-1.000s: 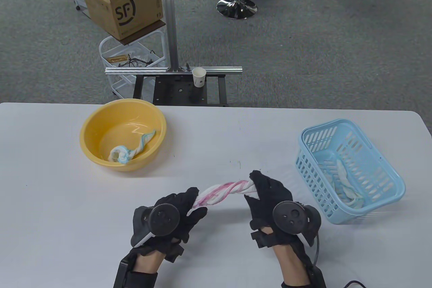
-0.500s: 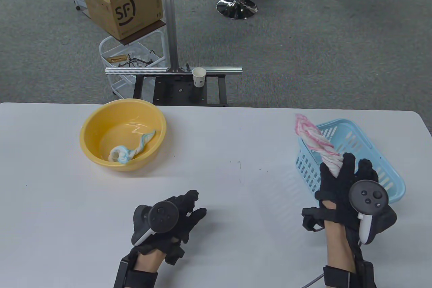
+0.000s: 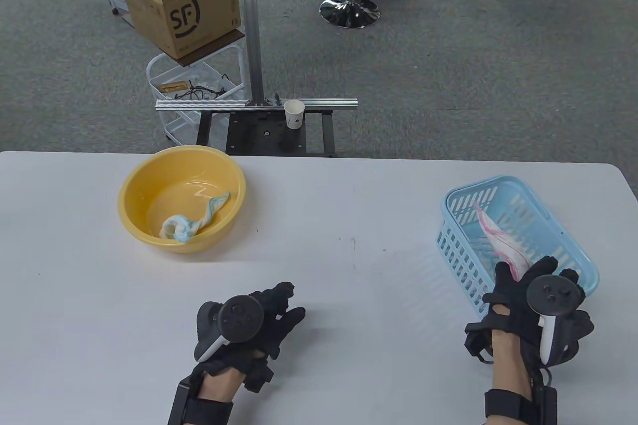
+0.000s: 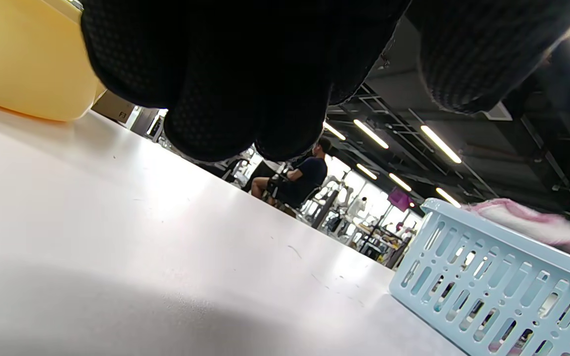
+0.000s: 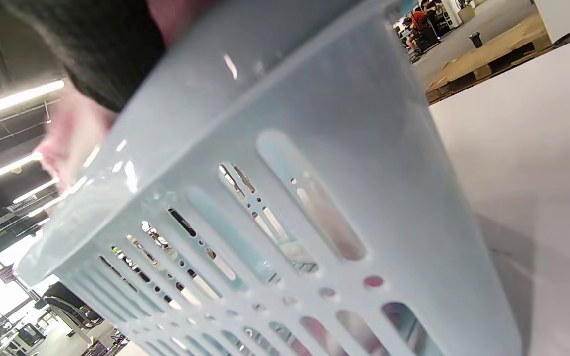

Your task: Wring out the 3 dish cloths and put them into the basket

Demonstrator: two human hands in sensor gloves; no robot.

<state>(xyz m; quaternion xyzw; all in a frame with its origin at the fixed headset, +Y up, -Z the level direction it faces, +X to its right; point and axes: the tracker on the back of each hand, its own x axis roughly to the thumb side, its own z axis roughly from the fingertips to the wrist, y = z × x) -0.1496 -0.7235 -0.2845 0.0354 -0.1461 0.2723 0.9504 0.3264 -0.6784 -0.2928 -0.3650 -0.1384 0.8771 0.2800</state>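
Observation:
A twisted pink-and-white cloth (image 3: pixel 501 241) reaches down into the light blue basket (image 3: pixel 583 258), with my right hand (image 3: pixel 529 279) gripping its near end at the basket's near rim. The same pink cloth (image 4: pixel 527 222) shows above the basket rim (image 4: pixel 493 232) in the left wrist view. In the right wrist view the basket wall (image 5: pixel 314 207) fills the frame, blurred. A blue-and-white twisted cloth (image 3: pixel 192 221) lies in the yellow basin (image 3: pixel 134 183). My left hand (image 3: pixel 279 308) rests on the table near the front, fingers loosely curled and holding nothing. Any cloth under the pink one is hidden.
The white table (image 3: pixel 324 206) runs to its far edge, with a metal frame and a paper cup (image 3: pixel 293 113) behind it. A cardboard box (image 3: pixel 182 1) sits on a wire cart further back. The yellow basin (image 4: pixel 23 64) stands left of my left hand.
My left hand let go of the pink cloth and stayed put. My right hand carried the cloth rightward, raised it over the basket, then lowered it inside.

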